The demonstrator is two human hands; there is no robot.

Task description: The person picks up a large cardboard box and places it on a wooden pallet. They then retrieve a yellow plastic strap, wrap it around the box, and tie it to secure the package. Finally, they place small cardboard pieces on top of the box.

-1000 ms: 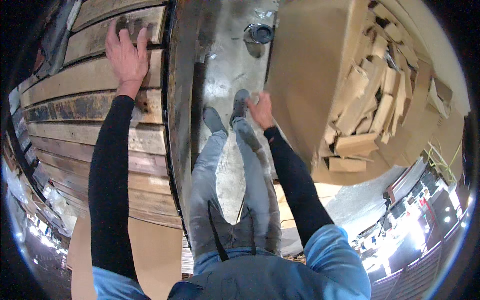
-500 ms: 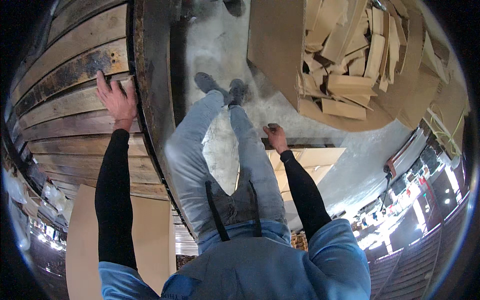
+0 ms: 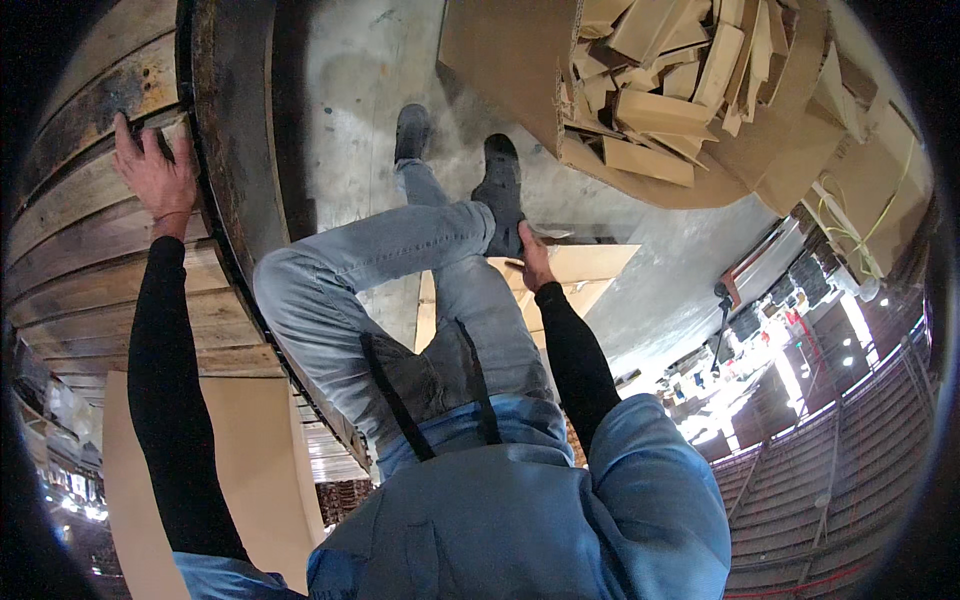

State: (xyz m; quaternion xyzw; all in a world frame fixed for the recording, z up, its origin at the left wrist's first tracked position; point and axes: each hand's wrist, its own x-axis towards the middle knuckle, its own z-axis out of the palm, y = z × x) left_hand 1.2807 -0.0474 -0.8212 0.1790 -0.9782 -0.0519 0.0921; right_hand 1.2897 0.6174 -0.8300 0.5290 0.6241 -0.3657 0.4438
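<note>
My left hand (image 3: 160,180) rests with fingers apart on the worn wooden slats (image 3: 95,255) at the left, close to their dark metal edge. One of my legs in grey jeans (image 3: 370,260) is bent and crossed over the other, its foot lifted. My right hand (image 3: 536,258) is closed at the heel end of the dark shoe (image 3: 500,185) on that raised foot; some fingers are hidden behind it. The other shoe (image 3: 411,135) stands on the grey concrete floor (image 3: 345,130).
A large cardboard box (image 3: 660,185) of loose cardboard pieces (image 3: 660,110) stands at the far right. Flat cardboard (image 3: 600,263) lies by my right arm. A big brown sheet (image 3: 240,430) is below the slats. A dark metal beam (image 3: 235,130) runs along the slats.
One foot has come up off the floor, its leg crossing over the other. My right hand, previously away from the shoe, now grips it. My left hand stays on the slats.
</note>
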